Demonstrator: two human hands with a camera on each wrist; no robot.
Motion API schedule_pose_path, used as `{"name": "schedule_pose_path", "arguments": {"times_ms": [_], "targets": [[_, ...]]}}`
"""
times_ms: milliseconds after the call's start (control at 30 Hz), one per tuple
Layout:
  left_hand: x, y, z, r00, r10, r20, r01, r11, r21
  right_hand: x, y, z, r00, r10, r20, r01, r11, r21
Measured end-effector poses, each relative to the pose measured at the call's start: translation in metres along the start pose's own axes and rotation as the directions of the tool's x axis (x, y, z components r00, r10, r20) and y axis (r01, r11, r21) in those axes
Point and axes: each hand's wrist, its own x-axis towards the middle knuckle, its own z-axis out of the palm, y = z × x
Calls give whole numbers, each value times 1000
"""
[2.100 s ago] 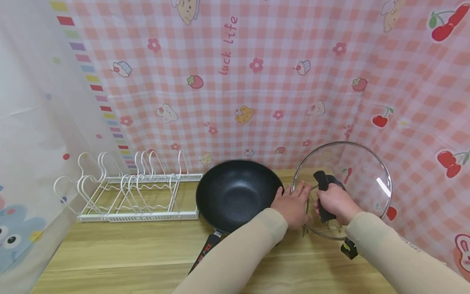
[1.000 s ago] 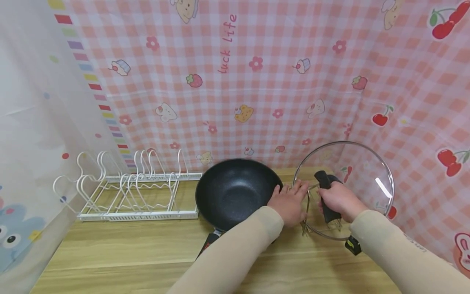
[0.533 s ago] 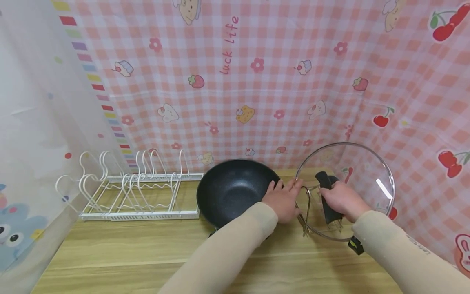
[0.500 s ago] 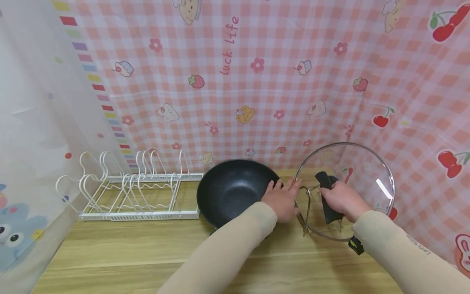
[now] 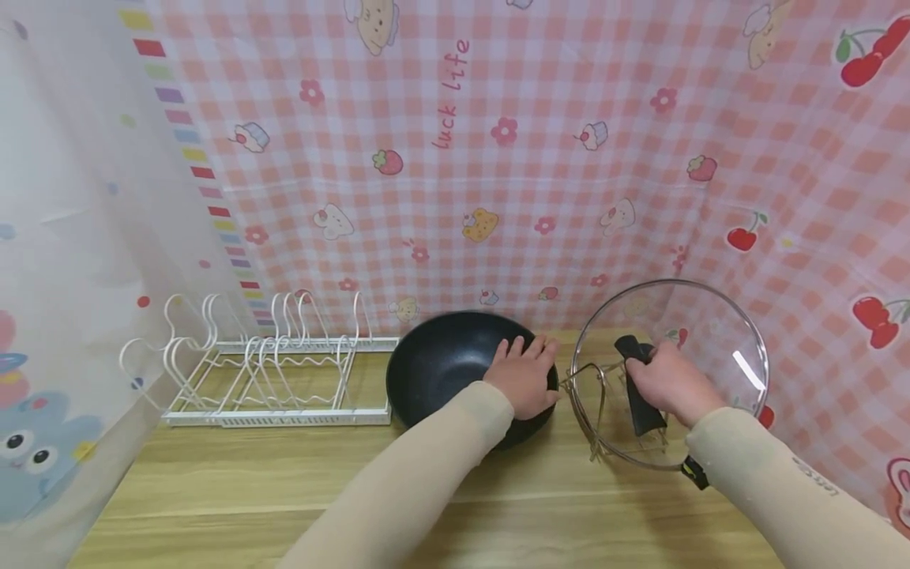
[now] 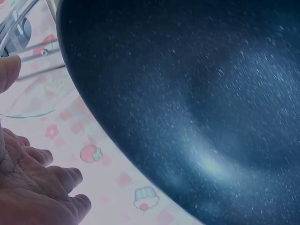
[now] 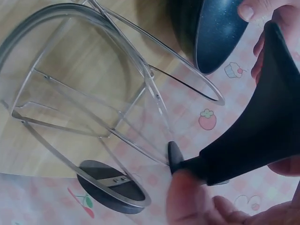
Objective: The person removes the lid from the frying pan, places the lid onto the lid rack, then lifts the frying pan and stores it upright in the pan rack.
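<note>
A clear glass lid with a metal rim stands upright at the right. My right hand grips its black handle; the right wrist view shows the fingers close around that handle. A wire stand shows through and beside the glass, near the lid's left edge. Left of it, a black wok sits on the table. Over the wok's right rim is my left hand, fingers straight and spread, holding nothing. My left forearm hides the wok's handle.
A white wire rack with several upright loops stands left of the wok on the wooden table. A pink checked cloth hangs close behind and at the right. A small black piece shows beside my right sleeve.
My left hand has moved left, from the lid's edge and the wire stand to over the wok's right rim. My right hand keeps its grip on the lid's handle, almost still.
</note>
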Motion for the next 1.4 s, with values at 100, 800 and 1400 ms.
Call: {"name": "schedule_pose_path", "arguments": {"times_ms": [100, 800, 1400], "targets": [[-3, -8, -3, 1000, -6, 1, 6, 1000, -8, 0, -4, 1, 999, -15, -41, 15, 1000, -7], [-20, -65, -9, 998, -68, -13, 67, 995, -68, 6, -45, 26, 956, -237, -171, 217, 968, -129], [-55, -110, -14, 994, -111, -12, 111, 993, -50, 10, -83, 61, 950, -302, -77, 295, 951, -92]]}}
